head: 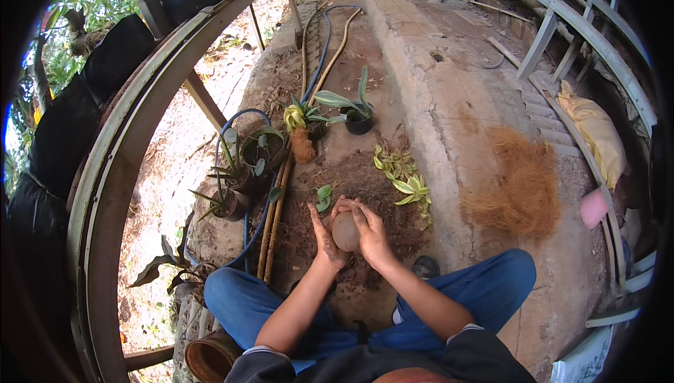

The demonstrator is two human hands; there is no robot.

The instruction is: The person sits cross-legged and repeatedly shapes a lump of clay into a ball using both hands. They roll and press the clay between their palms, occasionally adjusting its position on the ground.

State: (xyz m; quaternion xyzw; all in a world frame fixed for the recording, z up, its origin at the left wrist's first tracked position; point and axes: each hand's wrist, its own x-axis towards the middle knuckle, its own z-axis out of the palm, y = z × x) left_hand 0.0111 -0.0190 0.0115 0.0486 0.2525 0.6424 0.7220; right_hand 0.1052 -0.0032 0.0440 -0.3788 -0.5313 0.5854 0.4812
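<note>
Between my cupped palms is a smooth, round, brown ball [346, 233], apparently of soil or mud. My left hand [325, 235] presses on its left side, with the thumb side raised and dark dirt on the skin. From the right, my right hand [373, 233] curves over the ball, its fingertips meeting the left hand's at the far side. A small plant with green leaves [324, 197] shows just beyond my fingers; whether it grows from the ball is hidden. Loose dark soil [353, 172] lies on the ground beneath and around my hands.
Variegated cuttings [413, 185] lie right of the soil. A coir-wrapped plant ball [303, 145] and potted plants, including a black pot [359, 122], stand ahead and left. Hoses [329, 56] run along the left. Loose coconut fibre [518, 185] covers part of the raised concrete ledge [421, 98].
</note>
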